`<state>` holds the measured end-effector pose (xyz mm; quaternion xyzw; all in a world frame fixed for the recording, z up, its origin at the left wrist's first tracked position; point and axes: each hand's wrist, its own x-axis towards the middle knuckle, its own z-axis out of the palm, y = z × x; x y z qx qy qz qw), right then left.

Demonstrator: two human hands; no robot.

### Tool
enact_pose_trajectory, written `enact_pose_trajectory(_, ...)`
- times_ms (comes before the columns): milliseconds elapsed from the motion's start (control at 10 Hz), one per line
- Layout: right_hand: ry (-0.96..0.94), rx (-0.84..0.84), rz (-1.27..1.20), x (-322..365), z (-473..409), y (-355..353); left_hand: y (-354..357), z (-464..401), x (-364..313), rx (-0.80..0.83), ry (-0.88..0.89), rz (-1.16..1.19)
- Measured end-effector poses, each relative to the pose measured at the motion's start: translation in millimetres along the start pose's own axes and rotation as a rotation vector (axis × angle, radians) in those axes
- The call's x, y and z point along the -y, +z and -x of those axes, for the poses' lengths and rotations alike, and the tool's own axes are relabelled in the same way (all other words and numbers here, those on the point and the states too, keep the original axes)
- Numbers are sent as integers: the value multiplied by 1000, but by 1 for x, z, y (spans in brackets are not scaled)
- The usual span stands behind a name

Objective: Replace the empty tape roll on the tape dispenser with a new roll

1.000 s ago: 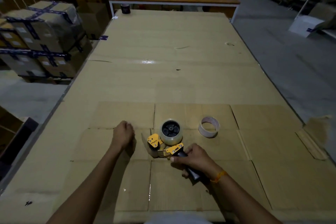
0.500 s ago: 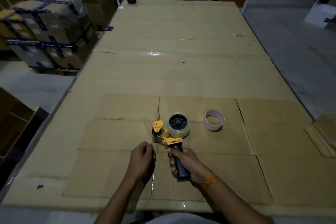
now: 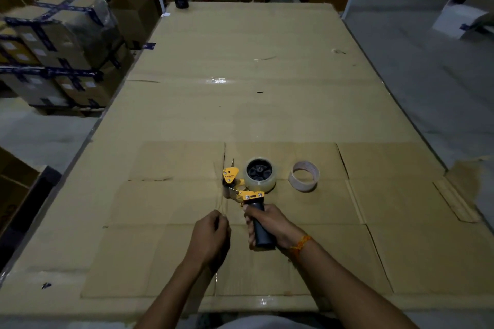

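Nearby, empty core (image 3: 304, 176) sits beside tape dispenser (image 3: 247, 184).

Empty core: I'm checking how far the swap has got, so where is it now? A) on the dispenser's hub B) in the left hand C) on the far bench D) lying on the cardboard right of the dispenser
D: the empty core lies on the cardboard, apart from the dispenser, whose hub carries a clear roll.

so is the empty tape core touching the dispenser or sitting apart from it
Apart. The head view shows the empty tape core lying on the cardboard to the right of the dispenser, with a clear strip of bare cardboard between it and the new roll.
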<state>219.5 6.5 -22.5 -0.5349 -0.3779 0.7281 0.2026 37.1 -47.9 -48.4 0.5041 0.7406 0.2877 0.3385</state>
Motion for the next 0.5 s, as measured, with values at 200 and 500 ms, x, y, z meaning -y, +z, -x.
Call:
enact_pose_trajectory(200,17,7,-16,0,-8,9,6,-6,-3,22,21,-4)
enact_pose_trajectory(500,-182,-14,895,54,27,-27,-20,-33,-16,-46,122,-17)
